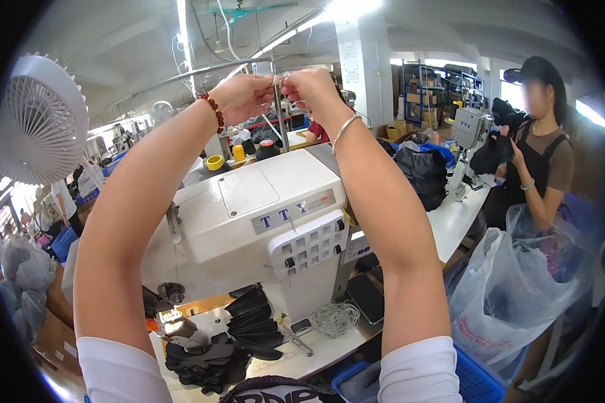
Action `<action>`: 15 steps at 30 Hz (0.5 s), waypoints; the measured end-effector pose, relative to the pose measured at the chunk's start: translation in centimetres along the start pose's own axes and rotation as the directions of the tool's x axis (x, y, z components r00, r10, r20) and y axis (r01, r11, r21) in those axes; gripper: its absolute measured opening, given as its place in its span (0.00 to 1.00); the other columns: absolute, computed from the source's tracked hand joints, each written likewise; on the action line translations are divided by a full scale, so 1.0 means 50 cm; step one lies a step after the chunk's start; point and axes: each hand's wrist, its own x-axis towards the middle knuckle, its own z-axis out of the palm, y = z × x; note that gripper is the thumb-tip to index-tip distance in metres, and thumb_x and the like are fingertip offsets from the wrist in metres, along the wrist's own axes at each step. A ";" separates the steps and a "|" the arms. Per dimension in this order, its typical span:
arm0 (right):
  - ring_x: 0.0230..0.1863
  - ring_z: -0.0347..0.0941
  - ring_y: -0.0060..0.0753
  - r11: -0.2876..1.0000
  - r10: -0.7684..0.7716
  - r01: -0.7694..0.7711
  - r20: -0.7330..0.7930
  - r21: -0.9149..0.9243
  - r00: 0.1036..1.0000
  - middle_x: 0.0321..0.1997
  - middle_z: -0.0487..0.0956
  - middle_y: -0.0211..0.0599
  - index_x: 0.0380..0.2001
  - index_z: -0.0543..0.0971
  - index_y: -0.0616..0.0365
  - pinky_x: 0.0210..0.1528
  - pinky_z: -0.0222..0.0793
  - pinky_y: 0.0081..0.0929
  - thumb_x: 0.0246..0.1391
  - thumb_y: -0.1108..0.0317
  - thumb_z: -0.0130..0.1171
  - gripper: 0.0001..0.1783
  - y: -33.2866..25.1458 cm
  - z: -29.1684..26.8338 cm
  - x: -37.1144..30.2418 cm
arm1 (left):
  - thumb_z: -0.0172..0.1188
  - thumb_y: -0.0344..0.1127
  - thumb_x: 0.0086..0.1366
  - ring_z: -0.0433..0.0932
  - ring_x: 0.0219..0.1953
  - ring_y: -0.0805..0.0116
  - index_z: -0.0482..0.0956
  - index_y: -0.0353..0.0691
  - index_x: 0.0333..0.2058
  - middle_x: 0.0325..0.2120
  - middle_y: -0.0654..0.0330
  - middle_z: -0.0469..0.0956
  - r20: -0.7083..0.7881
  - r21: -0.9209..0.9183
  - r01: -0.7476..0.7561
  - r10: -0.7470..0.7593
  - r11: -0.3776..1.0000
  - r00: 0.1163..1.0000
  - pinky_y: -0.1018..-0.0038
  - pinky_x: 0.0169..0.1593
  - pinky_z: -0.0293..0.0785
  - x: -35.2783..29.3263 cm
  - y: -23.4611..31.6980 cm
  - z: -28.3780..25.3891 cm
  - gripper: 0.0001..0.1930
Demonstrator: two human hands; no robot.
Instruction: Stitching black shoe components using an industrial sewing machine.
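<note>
Both my arms reach up over a white industrial sewing machine (215, 232). My left hand (242, 98) and my right hand (313, 87) almost meet beside the upright metal pole (280, 114) of a thread stand. Thumb and fingers are pinched together on each hand. What they pinch is too small to make out. Below them, behind the machine head, stand a yellow thread cone (238, 153) and a black cone with a red top (267, 150). Pleated black fabric pieces (254, 322) lie by the lit needle area (176, 327).
A tangle of pale cord (336, 318), a dark phone (365, 298) and small metal snips (298, 342) lie on the table. A white fan (39, 124) stands left. To the right are a filled plastic bag (477, 295), a blue crate (478, 379) and a co-worker (541, 141) handling black fabric.
</note>
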 end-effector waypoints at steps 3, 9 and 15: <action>0.20 0.76 0.23 0.981 -0.140 0.141 0.012 -0.135 0.990 0.20 0.81 0.35 0.23 0.81 0.62 0.22 0.66 0.23 0.46 0.68 0.60 0.08 0.019 -0.006 0.016 | 0.48 0.39 0.72 0.72 0.37 0.78 0.75 0.41 0.42 0.35 0.67 0.74 0.035 0.024 -0.026 0.025 0.999 0.999 0.77 0.44 0.72 0.005 0.001 0.002 0.10; 0.31 0.80 0.42 0.825 -0.253 0.210 -0.011 -0.524 0.967 0.28 0.82 0.45 0.30 0.83 0.60 0.34 0.74 0.34 0.48 0.61 0.61 0.13 0.003 0.005 -0.001 | 0.53 0.38 0.69 0.73 0.40 0.77 0.75 0.42 0.43 0.38 0.65 0.76 -0.141 0.220 -0.043 0.075 0.974 0.987 0.78 0.49 0.73 -0.013 0.019 0.026 0.09; 0.42 0.77 0.52 0.571 -0.358 0.305 0.103 -0.763 0.928 0.38 0.81 0.50 0.34 0.82 0.58 0.45 0.72 0.42 0.51 0.53 0.54 0.19 0.008 0.005 0.010 | 0.56 0.37 0.68 0.75 0.39 0.75 0.75 0.42 0.42 0.37 0.65 0.76 -0.205 0.236 -0.022 0.071 0.972 0.976 0.78 0.49 0.74 -0.014 0.026 0.032 0.08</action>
